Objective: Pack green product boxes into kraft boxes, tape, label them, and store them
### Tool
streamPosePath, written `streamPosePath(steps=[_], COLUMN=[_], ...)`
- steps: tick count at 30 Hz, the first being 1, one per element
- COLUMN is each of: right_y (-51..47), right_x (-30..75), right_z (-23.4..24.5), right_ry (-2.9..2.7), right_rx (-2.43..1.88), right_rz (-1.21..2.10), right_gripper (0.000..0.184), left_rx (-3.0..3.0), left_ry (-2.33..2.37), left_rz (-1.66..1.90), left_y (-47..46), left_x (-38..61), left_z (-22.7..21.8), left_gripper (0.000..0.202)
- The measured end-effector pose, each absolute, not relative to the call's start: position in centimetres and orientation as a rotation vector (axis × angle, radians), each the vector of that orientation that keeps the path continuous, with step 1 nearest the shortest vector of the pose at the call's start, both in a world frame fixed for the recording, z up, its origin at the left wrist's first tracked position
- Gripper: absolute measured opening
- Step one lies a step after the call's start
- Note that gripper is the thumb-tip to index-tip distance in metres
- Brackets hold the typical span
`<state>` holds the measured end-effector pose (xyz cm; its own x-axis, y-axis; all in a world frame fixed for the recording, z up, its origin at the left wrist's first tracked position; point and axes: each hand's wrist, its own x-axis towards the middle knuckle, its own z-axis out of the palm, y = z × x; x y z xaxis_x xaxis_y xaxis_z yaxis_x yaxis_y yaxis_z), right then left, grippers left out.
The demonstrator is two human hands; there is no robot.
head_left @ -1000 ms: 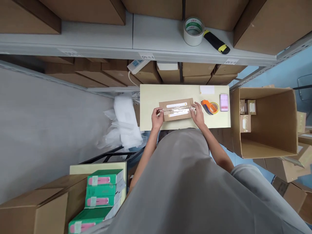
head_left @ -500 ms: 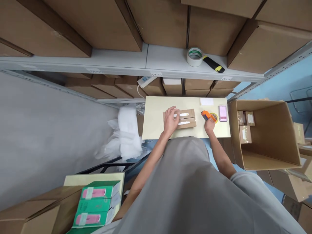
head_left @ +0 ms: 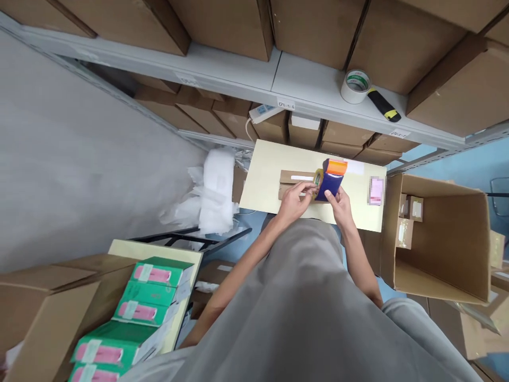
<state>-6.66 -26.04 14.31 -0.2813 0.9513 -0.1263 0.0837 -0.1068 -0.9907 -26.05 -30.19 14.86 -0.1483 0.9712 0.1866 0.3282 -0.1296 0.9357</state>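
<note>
My right hand (head_left: 342,208) is closed around a tape dispenser (head_left: 331,183), dark blue with an orange front, held above the table. A roll of yellowish clear tape (head_left: 318,179) sits on the dispenser's left side. Against the lower edge of that roll, the fingers of my left hand (head_left: 293,203) are bent together and grip at the tape; the exact pinch is partly hidden. Beneath both hands lies a small brown cardboard box (head_left: 287,176) with a white strip on its top, partly covered by my left hand and the dispenser.
A phone (head_left: 376,190) lies on the right of the cream table (head_left: 258,175). An open carton (head_left: 441,239) with small boxes stands to the right. White tape (head_left: 355,86) and a cutter (head_left: 384,105) rest on the shelf. Green boxes (head_left: 147,291) are at lower left; bubble wrap (head_left: 218,191) hangs left.
My right hand has lifted the dispenser off the table and brought it left over the box. My left hand has gone from the box to the tape roll. The view has tilted.
</note>
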Motion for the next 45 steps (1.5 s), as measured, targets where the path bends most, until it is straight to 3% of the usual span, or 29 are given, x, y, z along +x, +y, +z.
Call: streamPosePath(steps=[9, 17, 24, 29, 40, 45], right_y=[-26.5, -27.2, -26.9, -25.2, -23.2, -23.2], right_x=[-12.2, -13.7, -11.3, -9.6, -7.8, -8.8], right_z=[15.6, 14.5, 16.0, 17.5, 19.1, 18.5], right_ry=[-1.513, -1.597, -1.957, -2.244, -2.553, -2.514], right_rx=[-1.065, -1.144, -1.126, -1.098, -1.073, -1.221], right_rz=[1.636, 1.693, 1.553, 1.447, 1.293, 1.425], right_gripper=[0.08, 0.073, 0.075, 0.073, 0.058, 0.061], left_rx=[1.356, 1.354, 1.162, 1.216, 1.267, 1.168], left_ry=[1.52, 1.671, 1.688, 1.547, 1.512, 1.598], left_rz=[1.421, 1.357, 1.477, 1.368, 1.239, 1.215], left_y=[-34.3, -35.5, -34.4, -33.2, -32.2, -31.9], left_x=[-28.2, -31.0, -34.8, -35.4, -35.1, -34.5], left_z=[16.3, 15.6, 18.6, 20.3, 19.1, 17.6], left_gripper=[0.023, 0.023, 0.044, 0.038, 0.029, 0.025])
